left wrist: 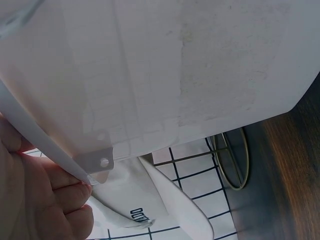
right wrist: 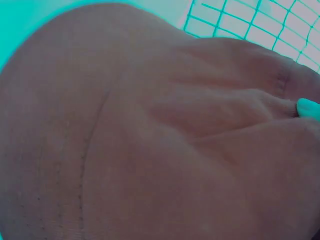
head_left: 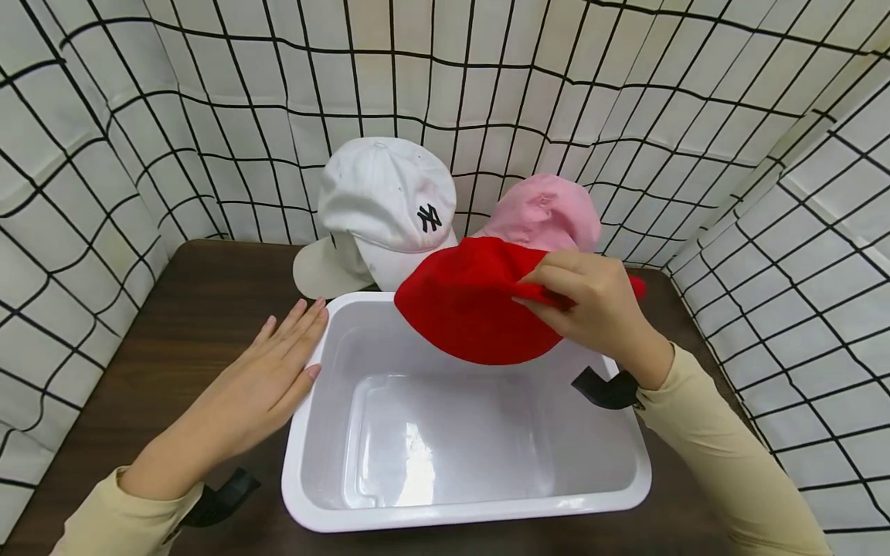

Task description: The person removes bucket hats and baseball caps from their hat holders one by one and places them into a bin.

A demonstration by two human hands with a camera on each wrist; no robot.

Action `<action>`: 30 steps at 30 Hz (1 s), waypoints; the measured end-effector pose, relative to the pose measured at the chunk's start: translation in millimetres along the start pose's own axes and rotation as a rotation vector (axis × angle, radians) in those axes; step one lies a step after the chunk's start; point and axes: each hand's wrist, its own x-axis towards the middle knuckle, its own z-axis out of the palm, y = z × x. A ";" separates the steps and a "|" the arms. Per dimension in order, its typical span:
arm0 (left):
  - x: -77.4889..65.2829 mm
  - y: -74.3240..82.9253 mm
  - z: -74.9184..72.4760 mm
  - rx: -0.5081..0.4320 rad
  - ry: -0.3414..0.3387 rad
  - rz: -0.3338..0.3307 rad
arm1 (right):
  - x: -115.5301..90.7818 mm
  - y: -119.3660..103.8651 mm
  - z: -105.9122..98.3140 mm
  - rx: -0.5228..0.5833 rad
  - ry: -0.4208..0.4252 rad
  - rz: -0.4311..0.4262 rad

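Centrally, in the head view, the red hat [head_left: 480, 301] lay chiefly to the left of the right hand [head_left: 591, 297], which pinched its cloth between thumb and fingers; the hat's long axis ran crosswise, a short end emerging beyond the hand's right side. The hat hung over the far side of the white tub [head_left: 459, 517], and whether it touched the rim could not be told. The left hand [head_left: 278, 371], farther from the hat, rested on the tub's left rim with its fingers extended. Beyond the right hand stood a rounded pink hat [head_left: 545, 208]; beyond the left fingertips and to their right, a domed white cap [head_left: 385, 193] with dark lettering. The tub was smooth and glossy, with rounded corners; the table [head_left: 139, 347] showed dark wood grain. In the left wrist view, the tub's pale, scuffed outer wall spread beside the hand, a pierced tab [left wrist: 97, 161] near the fingertips. In the right wrist view, colours were distorted; soft, matt cloth with curved stitching filled the field, its folds converging on a fingertip [right wrist: 308, 108].
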 end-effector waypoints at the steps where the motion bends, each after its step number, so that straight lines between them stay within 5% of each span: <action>1: 0.1 0.1 0.0 -0.001 0.000 0.001 | -1.3 -2.3 1.2 0.003 -0.011 -0.011; 14: 0.5 0.2 0.0 -0.002 0.000 0.000 | -19.1 -22.8 13.8 0.111 -0.270 -0.042; 30: 1.5 0.1 -0.4 -0.004 0.002 0.003 | -24.3 -22.4 25.9 0.268 -0.536 0.082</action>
